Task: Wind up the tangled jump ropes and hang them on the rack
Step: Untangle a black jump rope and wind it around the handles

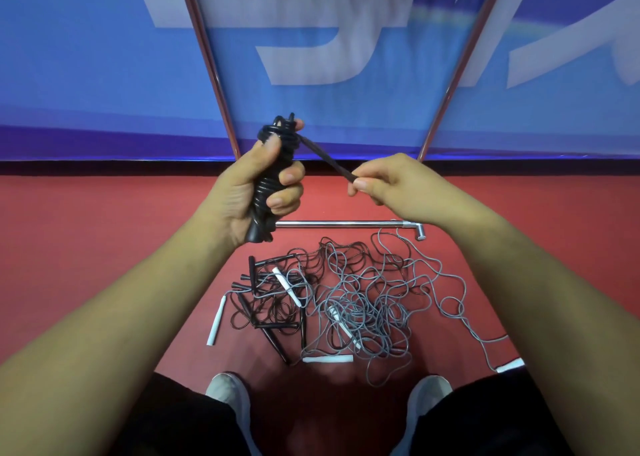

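A black jump rope (265,185), coiled tight round its handles, stands upright in the left hand (239,192), grip clenched round it, above the red floor (86,234). The right hand (388,182) pinches its taut loose end (325,159). Tangled ropes (346,317) lie below.

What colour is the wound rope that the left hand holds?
Black. The wound rope in the left hand shows best in the head view.

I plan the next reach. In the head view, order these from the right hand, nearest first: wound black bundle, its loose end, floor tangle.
1. Loose end: pinched by right hand.
2. Wound black bundle: in the left hand.
3. Floor tangle: far below.
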The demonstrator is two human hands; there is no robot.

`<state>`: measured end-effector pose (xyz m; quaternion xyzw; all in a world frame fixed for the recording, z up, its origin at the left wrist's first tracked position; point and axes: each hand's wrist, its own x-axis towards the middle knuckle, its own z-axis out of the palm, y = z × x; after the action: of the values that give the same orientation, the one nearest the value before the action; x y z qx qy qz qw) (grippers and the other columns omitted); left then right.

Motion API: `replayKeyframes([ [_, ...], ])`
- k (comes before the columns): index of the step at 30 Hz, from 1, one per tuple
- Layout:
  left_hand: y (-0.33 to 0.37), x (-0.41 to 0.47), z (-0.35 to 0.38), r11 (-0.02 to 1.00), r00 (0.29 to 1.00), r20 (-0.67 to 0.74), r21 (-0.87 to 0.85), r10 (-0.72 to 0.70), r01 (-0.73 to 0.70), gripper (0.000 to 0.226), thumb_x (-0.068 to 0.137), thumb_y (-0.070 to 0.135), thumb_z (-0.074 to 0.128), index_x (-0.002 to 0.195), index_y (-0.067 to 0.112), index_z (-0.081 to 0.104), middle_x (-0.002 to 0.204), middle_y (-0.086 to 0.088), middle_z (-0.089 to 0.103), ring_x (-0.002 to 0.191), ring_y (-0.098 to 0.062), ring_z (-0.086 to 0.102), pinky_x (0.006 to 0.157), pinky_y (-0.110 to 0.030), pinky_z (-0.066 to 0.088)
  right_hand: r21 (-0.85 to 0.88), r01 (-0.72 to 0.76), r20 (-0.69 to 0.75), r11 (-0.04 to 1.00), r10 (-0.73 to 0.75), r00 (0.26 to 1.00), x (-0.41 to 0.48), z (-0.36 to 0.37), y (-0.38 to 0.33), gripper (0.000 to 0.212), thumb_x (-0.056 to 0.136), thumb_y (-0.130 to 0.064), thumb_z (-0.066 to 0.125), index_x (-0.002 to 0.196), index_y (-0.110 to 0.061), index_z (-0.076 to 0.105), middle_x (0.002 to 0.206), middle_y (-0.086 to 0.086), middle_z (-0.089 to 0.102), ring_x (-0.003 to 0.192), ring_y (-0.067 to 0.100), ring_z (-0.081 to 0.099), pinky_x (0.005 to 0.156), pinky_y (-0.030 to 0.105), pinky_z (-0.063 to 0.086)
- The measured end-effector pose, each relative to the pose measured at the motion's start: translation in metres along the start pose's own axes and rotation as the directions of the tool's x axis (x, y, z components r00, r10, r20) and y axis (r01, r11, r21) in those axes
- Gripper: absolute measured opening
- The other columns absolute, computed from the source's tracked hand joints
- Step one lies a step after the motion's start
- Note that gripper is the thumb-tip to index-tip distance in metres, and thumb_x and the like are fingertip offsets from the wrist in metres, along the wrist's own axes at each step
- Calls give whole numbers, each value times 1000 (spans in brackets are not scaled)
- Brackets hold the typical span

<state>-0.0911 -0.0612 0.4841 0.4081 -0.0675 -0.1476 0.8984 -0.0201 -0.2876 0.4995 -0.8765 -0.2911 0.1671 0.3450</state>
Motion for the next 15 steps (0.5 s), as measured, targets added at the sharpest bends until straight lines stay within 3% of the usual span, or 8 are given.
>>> replayKeyframes([
  [6, 9, -3, 8, 998, 999, -25, 44, 36, -35, 40, 76, 30, 81, 102, 16, 54, 65, 3, 49, 39, -5, 41, 39, -17, 33, 55, -64, 102, 996, 58, 993, -2, 0, -5, 19, 100, -23, 56, 90, -19, 72, 58, -6, 47, 43, 0, 42, 46, 12, 33],
  [9, 14, 0, 6, 989, 978, -199, 143, 54, -25, 27, 84, 19, 72, 82, 20, 46, 66, 2, 48, 40, -8, 39, 39, -18, 30, 36, -42, 119, 998, 37, 992, -4, 3, -11, 19, 100, -24, 56, 90, -20, 72, 60, -3, 48, 46, 2, 39, 47, 15, 34],
  [12, 17, 4, 0, 965, 938, -339, 260, 64, 28, 18, 91, 16, 62, 83, 21, 47, 69, -4, 50, 42, -13, 40, 40, -20, 31, -48, 4, 86, 999, 0, 996, -6, -1, -16, 20, 100, -29, 55, 90, -24, 71, 66, 5, 50, 55, 10, 40, 55, 26, 36],
  [15, 14, 5, -3, 873, 873, -480, 459, 88, 164, 12, 90, 15, 70, 88, 18, 59, 69, -5, 58, 44, -16, 46, 42, -21, 36, -106, 43, 91, 993, -34, 995, -9, -3, -20, 21, 101, -29, 54, 92, -23, 72, 68, 3, 55, 54, 8, 39, 55, 24, 34],
])
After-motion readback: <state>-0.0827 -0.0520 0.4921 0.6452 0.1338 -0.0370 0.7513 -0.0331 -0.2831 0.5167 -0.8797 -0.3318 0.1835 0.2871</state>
